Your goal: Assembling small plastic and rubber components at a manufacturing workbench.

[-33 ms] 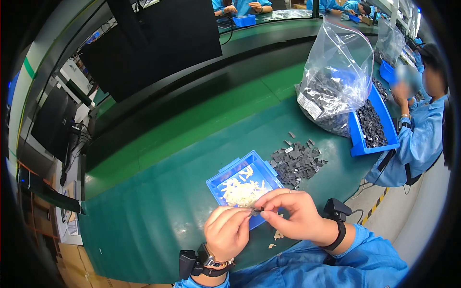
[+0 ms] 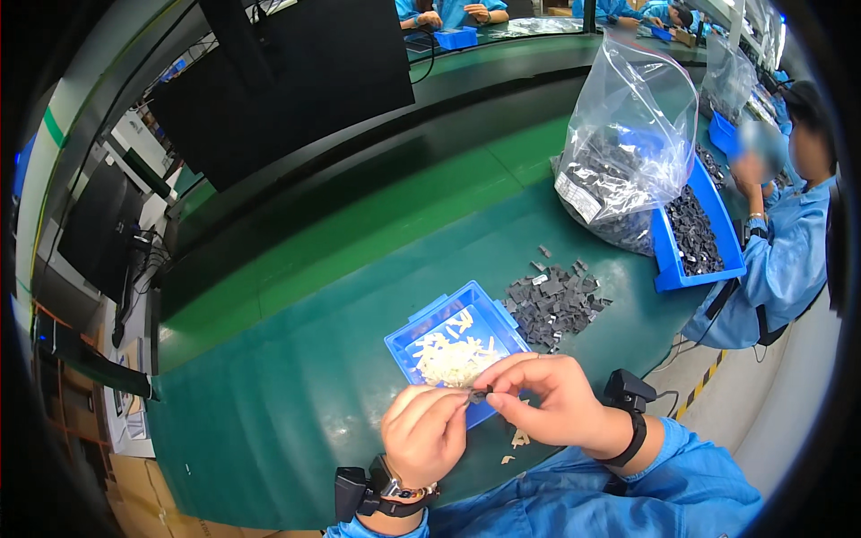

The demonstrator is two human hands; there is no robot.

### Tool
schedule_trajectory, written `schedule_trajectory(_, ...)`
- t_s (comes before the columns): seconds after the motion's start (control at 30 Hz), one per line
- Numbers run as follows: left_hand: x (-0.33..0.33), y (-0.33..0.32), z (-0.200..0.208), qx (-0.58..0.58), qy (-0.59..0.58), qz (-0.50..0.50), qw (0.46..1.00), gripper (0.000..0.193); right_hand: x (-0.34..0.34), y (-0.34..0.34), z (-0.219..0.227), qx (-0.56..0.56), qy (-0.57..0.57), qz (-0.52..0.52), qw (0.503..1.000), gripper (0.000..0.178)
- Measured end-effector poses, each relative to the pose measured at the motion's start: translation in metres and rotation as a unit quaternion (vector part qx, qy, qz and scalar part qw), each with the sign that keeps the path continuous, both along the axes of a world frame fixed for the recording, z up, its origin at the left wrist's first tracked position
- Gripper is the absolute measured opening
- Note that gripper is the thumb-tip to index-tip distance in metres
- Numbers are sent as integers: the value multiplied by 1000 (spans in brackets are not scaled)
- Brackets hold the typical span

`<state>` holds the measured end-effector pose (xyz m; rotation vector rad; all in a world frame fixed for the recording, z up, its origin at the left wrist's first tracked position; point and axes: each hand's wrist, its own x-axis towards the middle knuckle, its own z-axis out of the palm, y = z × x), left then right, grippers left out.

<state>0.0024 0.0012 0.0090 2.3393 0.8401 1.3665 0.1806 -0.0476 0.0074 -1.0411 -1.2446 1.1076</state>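
Over the near edge of a blue plastic tray point(image 2: 429, 316), my two hands meet at a small dark grey plastic piece point(image 2: 478, 395). My left hand point(image 2: 425, 432) pinches it from the left between thumb and fingertips. From the other side, the thumb and forefinger of my right hand point(image 2: 549, 401) close on its right end. Fingertips partly cover the piece, so its exact shape is hard to make out. Inside the tray lies a heap of small cream-coloured parts point(image 2: 448, 360). Just beyond my right hand, a pile of dark grey pieces point(image 2: 554, 300) is spread on the green mat.
A clear plastic bag point(image 2: 619, 170) of dark parts leans by a blue bin point(image 2: 665, 260) of similar pieces at the right. Beside it sits a co-worker in a blue sleeve point(image 2: 789, 242). A black panel point(image 2: 287, 90) stands far left. Loose cream bits point(image 2: 520, 438) lie near my right wrist.
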Motion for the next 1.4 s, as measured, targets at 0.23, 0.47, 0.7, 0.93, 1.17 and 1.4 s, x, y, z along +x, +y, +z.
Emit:
schedule_trajectory(0.23,0,-1,-2,17,-3,6,1000,16,2,5,2,-73,107,44,991,3)
schedule_trajectory(0.47,-1,0,-3,9,-12,-3,1000,15,4,7,4,-82,94,58,990,4)
schedule_trajectory(0.7,-1,0,-3,10,-11,0,1000,14,4,7,5,-86,91,56,990,5)
schedule_trajectory(0.93,0,-1,-2,5,-18,-7,1000,14,6,7,5,-83,93,61,990,6)
schedule_trajectory(1.17,-1,-2,-1,-19,-35,-23,999,11,7,6,7,-123,129,82,981,7)
schedule_trajectory(1.4,-6,-6,-4,-84,-99,-56,990,8,10,7,13,-205,225,160,939,3)
